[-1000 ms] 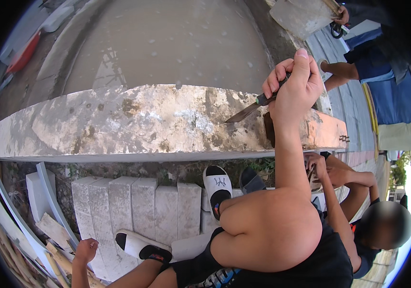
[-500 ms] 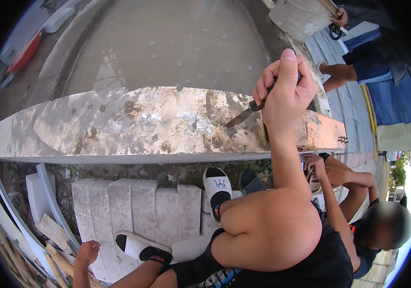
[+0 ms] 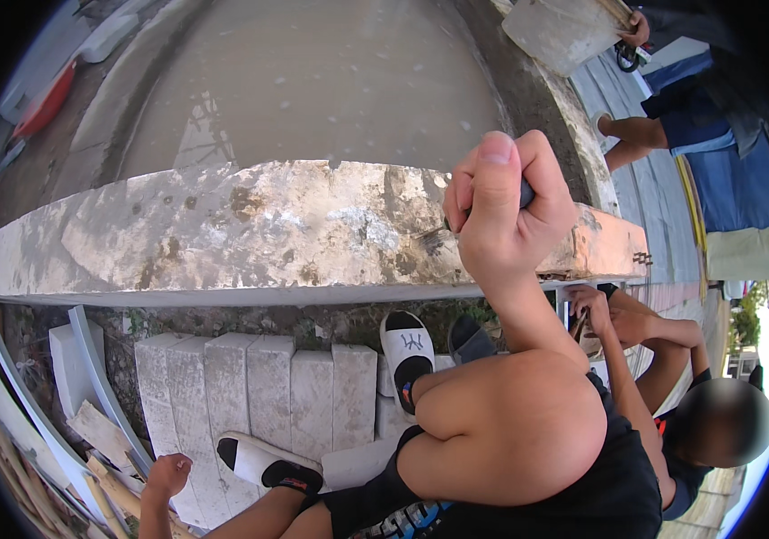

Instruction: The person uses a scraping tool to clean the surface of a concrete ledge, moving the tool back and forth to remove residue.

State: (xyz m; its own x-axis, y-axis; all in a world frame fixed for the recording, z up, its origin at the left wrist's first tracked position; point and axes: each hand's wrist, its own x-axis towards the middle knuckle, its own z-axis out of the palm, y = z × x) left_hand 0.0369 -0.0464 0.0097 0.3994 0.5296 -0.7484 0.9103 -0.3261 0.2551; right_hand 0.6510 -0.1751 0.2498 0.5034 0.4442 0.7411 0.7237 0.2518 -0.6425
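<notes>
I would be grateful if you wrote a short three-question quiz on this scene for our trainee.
1. Multiple choice: Which of the wearer's hands grips the dark handle? (a) left (b) right
2. True or false: The white blocks and the murky liquid lie on opposite sides of the pale ledge.
3. Fill in the missing colour: The curved object at the picture's upper left is ____.

Key: 1. b, the right hand; 2. true; 3. red.
</notes>
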